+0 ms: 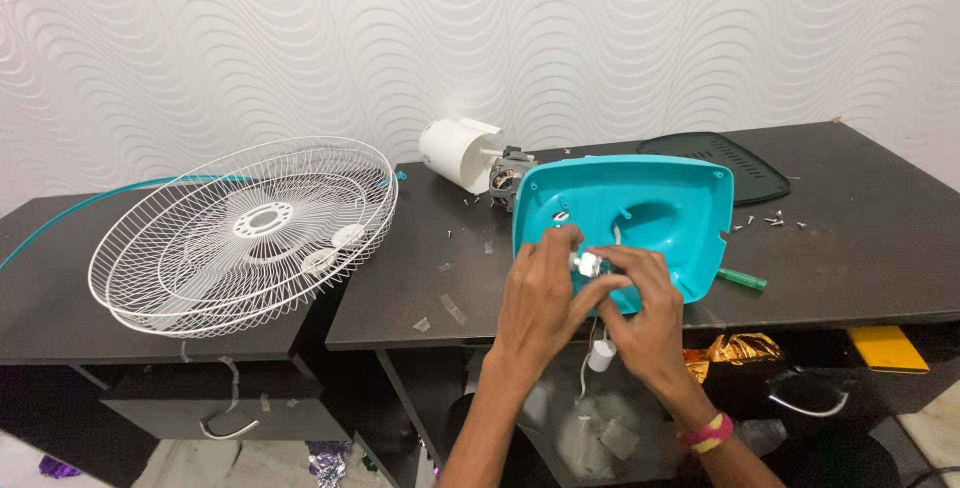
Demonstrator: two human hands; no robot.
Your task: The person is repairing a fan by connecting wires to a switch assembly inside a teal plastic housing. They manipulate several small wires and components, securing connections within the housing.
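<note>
Pinching a small silvery switch part [586, 265] between them, the left hand [540, 293] and right hand [645, 313] are both closed around it at the near edge of the teal fan base shell [640, 213], which lies hollow side up on the table [420, 258]. A slip could strain the thin white wires [590, 348] hanging below the hands, or knock the loose screws [775, 218] beyond the right hand off the table. The shell holds only moulded posts; the white motor cover [455, 153] lies beyond, its inside unseen.
</note>
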